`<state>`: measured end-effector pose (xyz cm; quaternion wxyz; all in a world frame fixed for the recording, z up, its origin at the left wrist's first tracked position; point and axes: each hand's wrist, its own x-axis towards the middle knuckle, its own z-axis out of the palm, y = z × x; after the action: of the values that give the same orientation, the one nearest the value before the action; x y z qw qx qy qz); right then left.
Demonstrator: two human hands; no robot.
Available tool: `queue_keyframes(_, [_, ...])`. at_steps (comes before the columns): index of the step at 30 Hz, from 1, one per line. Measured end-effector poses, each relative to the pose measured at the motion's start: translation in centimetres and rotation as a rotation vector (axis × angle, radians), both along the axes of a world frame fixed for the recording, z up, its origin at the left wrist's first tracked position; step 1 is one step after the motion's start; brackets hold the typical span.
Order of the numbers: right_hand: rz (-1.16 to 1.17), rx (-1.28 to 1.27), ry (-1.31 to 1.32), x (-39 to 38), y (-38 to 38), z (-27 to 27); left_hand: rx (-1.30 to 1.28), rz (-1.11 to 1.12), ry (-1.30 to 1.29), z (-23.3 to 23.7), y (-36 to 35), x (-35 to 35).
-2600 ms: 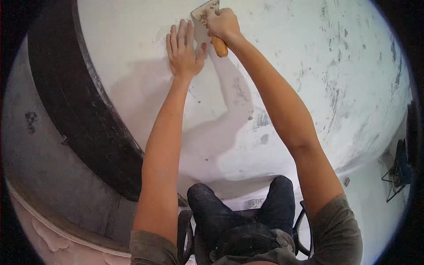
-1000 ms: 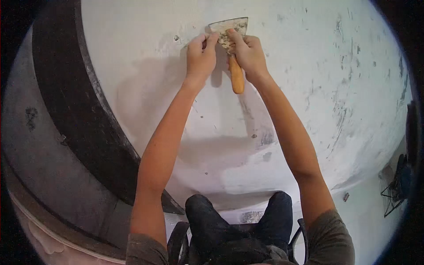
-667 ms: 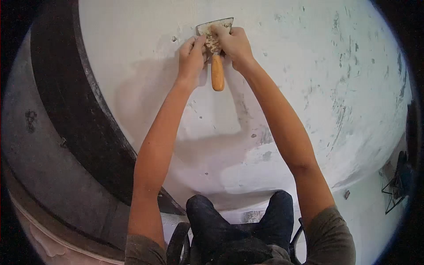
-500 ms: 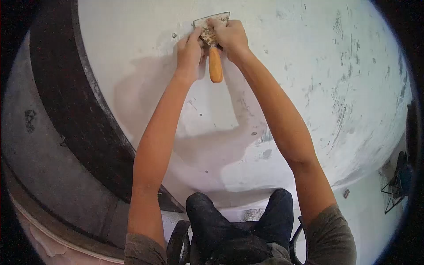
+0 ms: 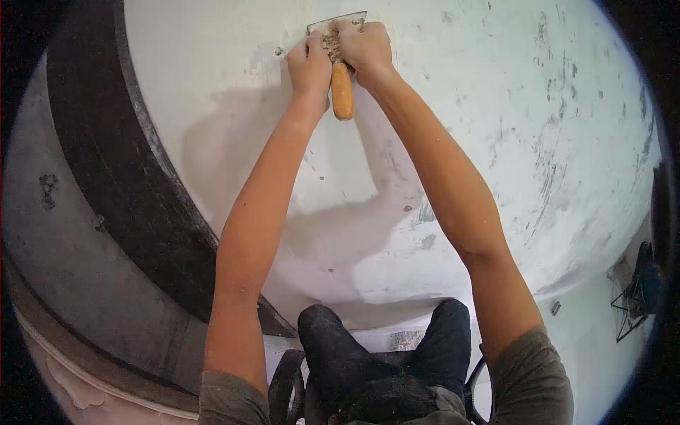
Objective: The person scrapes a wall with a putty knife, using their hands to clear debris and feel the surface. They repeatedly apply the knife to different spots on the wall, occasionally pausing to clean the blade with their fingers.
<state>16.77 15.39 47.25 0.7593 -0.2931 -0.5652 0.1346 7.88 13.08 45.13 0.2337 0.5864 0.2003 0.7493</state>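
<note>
Both hands grip a putty knife (image 5: 343,92) by its blade at the top of the view. Its wooden handle points back toward me, and the wide metal blade (image 5: 330,31) is smeared with pale and brown residue. My left hand (image 5: 309,69) is closed on the blade's left side, thumb on top. My right hand (image 5: 367,51) is closed on the right side, with its thumb pressed on the blade. The blade's far edge lies at the large whitish curved surface (image 5: 482,92); whether it touches is hard to tell. The fingers underneath are hidden.
Dark scuffs and small pits mark the whitish surface, mostly at right. A black curved band (image 5: 106,142) borders it at left, beside a grey surface (image 5: 64,234). My knees (image 5: 322,333) are close to its near edge. A dark framed object (image 5: 637,283) stands at far right.
Both hands and the putty knife have shifted slightly away from me, up the view and a little left. The grip stays on the blade.
</note>
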Motion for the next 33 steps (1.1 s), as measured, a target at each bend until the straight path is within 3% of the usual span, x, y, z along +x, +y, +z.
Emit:
queue_keyframes(8, [0.08, -0.04, -0.004, 0.2, -0.5, 0.4, 0.0, 0.036, 0.008, -0.1, -1.3, 0.5])
queue_keyframes(10, [0.259, -0.109, 0.068, 0.3, -1.6, 0.5, -0.017, 0.081, 0.032, 0.0, -1.8, 0.5])
queue_keyframes(20, [0.276, -0.108, 0.085, 0.1, -1.3, 0.7, -0.02, 0.019, -0.045, 0.1, -0.6, 0.5])
queue_keyframes(28, [-0.006, 0.013, 0.047, -0.3, 0.4, 0.5, -0.021, 0.109, -0.035, 0.1, -1.3, 1.1])
queue_keyframes(33, [-0.013, -0.037, 0.041, -0.3, -0.4, 1.0, -0.079, 0.143, -0.016, 0.5, -0.7, 1.0])
